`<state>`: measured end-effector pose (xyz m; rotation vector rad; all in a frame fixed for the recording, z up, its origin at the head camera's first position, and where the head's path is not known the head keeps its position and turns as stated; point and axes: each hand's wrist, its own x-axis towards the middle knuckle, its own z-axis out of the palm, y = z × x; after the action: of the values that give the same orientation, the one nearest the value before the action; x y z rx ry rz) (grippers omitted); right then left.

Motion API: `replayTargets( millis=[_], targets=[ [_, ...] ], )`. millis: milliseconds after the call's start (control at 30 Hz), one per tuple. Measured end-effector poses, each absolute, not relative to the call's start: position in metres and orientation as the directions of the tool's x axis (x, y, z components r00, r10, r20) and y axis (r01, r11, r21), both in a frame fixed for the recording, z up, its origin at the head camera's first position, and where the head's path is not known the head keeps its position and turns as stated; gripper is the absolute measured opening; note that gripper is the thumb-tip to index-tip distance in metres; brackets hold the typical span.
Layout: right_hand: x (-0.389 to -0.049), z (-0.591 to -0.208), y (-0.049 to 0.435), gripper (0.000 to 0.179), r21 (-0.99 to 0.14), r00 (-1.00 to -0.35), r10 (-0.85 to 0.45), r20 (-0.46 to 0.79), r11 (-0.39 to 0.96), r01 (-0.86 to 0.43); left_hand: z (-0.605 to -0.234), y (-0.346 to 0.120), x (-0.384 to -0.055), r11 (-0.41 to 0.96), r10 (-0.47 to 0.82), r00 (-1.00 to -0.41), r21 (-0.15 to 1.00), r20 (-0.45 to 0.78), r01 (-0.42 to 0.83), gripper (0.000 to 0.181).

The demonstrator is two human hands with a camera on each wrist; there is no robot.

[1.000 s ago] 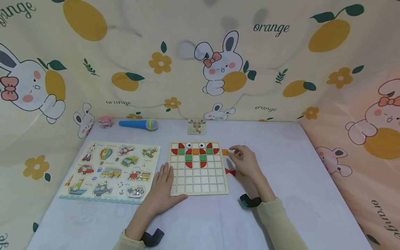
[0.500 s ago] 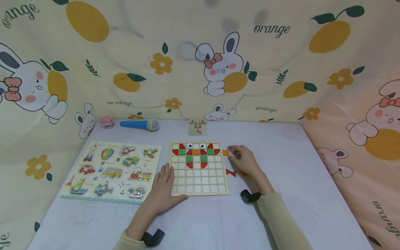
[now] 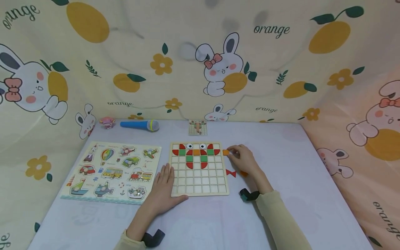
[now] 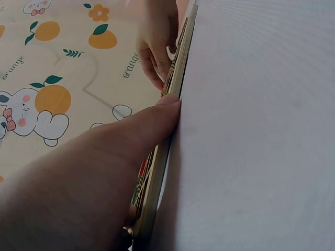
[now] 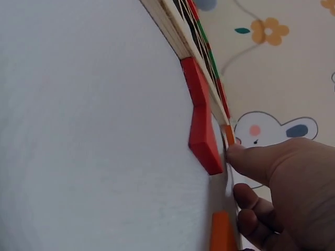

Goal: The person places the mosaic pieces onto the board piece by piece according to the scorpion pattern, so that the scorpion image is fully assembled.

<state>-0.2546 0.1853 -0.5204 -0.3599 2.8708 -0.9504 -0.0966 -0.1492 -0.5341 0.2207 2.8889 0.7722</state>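
Observation:
A wooden grid board [image 3: 197, 189] lies mid-table, with red, green, orange and eye-printed tiles filling part of its upper rows. My left hand [image 3: 162, 187] rests along its left edge, fingers straight and thumb by the lower corner; in the left wrist view that thumb [image 4: 168, 104] touches the board's side. Just beyond the top right edge, my right hand [image 3: 243, 160] pinches an orange square tile [image 3: 225, 152] by its right side. Below it lie two red triangular pieces [image 3: 231, 173], which stand out as red blocks [image 5: 204, 137] in the right wrist view. Another orange piece [image 3: 243, 173] is partly hidden under my right wrist.
A vehicle picture puzzle [image 3: 109, 196] lies left of the board. Along the back sit a small pink toy [image 3: 107, 122], a blue toy microphone [image 3: 137, 125] and a small pattern card [image 3: 197, 127]. A printed curtain [image 3: 187, 69] rises behind the white table [image 3: 200, 229].
My right fingers have closed in slightly on the orange tile, which now looks a little tilted. The left hand and the board stay in place.

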Motion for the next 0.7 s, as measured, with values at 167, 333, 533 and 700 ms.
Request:
replayTargets(
  millis=[167, 333, 533, 700],
  targets=[
    [-0.251, -0.514, 0.179, 0.031, -0.618, -0.969, -0.248, 0.015, 0.759, -0.204, -0.534, -0.149, -0.096, 0.859, 0.18, -0.979, 0.5, -0.099, 0.107, 0.122],
    [-0.243, -0.502, 0.156, 0.029, -0.662, -0.96, -0.273, 0.056, 0.71, -0.24, -0.532, -0.15, -0.095, 0.855, 0.182, -0.977, 0.508, -0.111, 0.101, 0.123],
    [-0.234, -0.498, 0.12, 0.029, -0.679, -0.927, -0.365, 0.092, 0.657, -0.326, -0.533, -0.15, -0.096, 0.862, 0.18, -0.976, 0.497, -0.121, 0.097, 0.123],
    [-0.229, -0.501, 0.097, 0.029, -0.694, -0.902, -0.418, 0.103, 0.62, -0.367, -0.534, -0.15, -0.098, 0.863, 0.182, -0.977, 0.494, -0.11, 0.105, 0.123]
  ],
)
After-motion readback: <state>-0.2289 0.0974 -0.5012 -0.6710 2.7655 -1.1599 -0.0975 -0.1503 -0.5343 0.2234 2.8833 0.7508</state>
